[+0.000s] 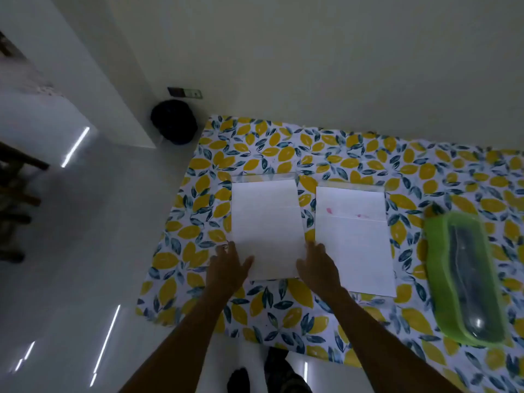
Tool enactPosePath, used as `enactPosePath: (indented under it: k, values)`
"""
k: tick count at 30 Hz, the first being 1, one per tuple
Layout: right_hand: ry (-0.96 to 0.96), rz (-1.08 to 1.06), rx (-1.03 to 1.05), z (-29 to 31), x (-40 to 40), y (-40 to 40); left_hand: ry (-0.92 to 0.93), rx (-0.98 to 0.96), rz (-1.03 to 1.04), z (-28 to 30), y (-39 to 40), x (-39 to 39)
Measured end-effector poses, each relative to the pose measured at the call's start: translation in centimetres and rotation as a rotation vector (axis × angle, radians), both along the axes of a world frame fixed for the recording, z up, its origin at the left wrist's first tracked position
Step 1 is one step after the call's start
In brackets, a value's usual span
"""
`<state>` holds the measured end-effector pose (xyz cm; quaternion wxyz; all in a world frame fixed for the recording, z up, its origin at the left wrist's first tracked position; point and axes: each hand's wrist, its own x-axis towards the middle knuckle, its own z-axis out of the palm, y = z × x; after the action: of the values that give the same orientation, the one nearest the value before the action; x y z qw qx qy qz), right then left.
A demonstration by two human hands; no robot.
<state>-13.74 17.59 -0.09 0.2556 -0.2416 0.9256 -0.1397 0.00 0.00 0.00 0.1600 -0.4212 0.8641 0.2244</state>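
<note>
Two white paper sheets lie side by side on a table with a lemon-print cloth (pixel 263 302). The left sheet (pixel 266 222) sits in a clear sleeve whose far edge shows beyond the paper. The right sheet (pixel 354 245) has small pink marks near its fold line. My left hand (pixel 226 268) rests with spread fingers at the left sheet's near left corner, thumb on the paper. My right hand (pixel 319 268) lies flat at that sheet's near right corner, between the two sheets. Neither hand grips anything.
A green plastic box with a clear lid (pixel 467 276) stands on the cloth at the right. A dark round bin (pixel 173 121) sits on the floor by the table's far left corner. Glossy white floor lies to the left; a wall runs behind the table.
</note>
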Motion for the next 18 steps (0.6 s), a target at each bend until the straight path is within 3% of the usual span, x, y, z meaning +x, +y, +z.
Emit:
enactPosePath:
  k: [7, 18]
  values:
    - [-0.038, -0.262, -0.075, -0.2, 2.2, 0.1, 0.093, 0.077, 0.183, -0.6, 1.1, 0.3]
    - [-0.173, -0.466, -0.245, 1.3, 4.6, 2.1, 0.313, 0.17, 0.293, 0.6, 1.2, 4.5]
